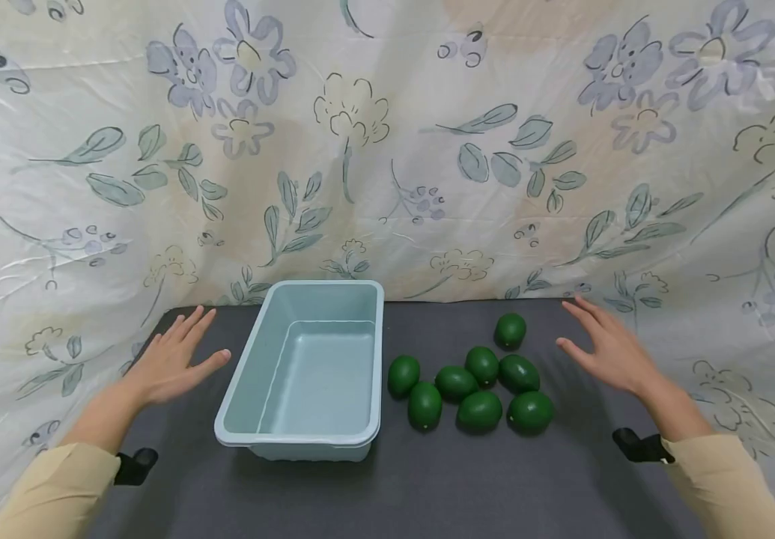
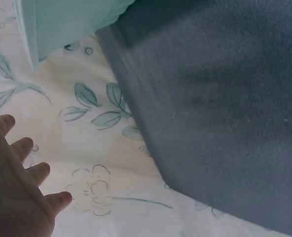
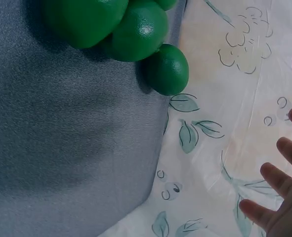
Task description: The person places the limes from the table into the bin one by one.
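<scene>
A light blue plastic basin (image 1: 323, 382) stands on the dark table, left of centre, with nothing inside it. To its right lie several dark green, glossy oval fruits that look like avocados or limes (image 1: 480, 412); one of them (image 1: 510, 331) sits a little behind the group. My left hand (image 1: 174, 359) hovers left of the basin, fingers spread and holding nothing. On the far side, my right hand (image 1: 609, 348) is held to the right of the fruits, its fingers likewise straight and apart from everything. The right wrist view shows some green fruits (image 3: 168, 70) near the table edge.
The dark grey cloth-covered table (image 1: 454, 486) ends at a floral curtain (image 1: 387, 150) hanging behind it and along both sides. Black straps (image 1: 136, 466) are worn on both wrists, below beige sleeves (image 1: 57, 486).
</scene>
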Demonstrator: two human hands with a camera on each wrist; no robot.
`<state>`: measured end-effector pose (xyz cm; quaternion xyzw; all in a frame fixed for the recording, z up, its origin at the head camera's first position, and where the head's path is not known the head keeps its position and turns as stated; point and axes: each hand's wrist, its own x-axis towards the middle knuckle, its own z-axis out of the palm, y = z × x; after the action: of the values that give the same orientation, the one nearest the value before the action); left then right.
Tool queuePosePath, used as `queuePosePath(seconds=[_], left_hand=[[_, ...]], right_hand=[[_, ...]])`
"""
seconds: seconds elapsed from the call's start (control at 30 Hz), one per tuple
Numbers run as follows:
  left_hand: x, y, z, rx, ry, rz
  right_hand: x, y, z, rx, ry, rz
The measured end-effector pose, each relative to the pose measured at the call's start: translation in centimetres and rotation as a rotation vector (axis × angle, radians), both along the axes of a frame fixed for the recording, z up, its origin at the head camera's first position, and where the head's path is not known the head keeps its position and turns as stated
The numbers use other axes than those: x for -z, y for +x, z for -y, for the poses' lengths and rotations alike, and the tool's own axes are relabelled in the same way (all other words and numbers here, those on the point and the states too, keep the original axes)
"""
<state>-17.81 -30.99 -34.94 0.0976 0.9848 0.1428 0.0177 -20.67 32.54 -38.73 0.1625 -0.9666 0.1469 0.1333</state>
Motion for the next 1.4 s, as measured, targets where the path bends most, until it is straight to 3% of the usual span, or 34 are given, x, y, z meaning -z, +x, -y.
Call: queuePosePath(seconds=[0.3,0.47,0.97,1.4], left_hand=[[0.4,0.2,-0.1,-0.015,0.183,0.044],[0.5,0.3,-0.1,-0.022,0.234,0.046],[0.7,0.3,-0.9,-0.09,0.322,0.129],[2.3,0.4,-1.5,-0.091,0.423,0.146]], right_hand=[[1.8,0.6,-0.4,-0.063,-0.147,-0.036],[2.8,1.2,-0.6,-0.099,-0.193,-0.07],[5.8,3.1,0.2,-0.069,-0.296,0.059],[8.1,4.9,1.0,-0.072,-0.317,0.143]])
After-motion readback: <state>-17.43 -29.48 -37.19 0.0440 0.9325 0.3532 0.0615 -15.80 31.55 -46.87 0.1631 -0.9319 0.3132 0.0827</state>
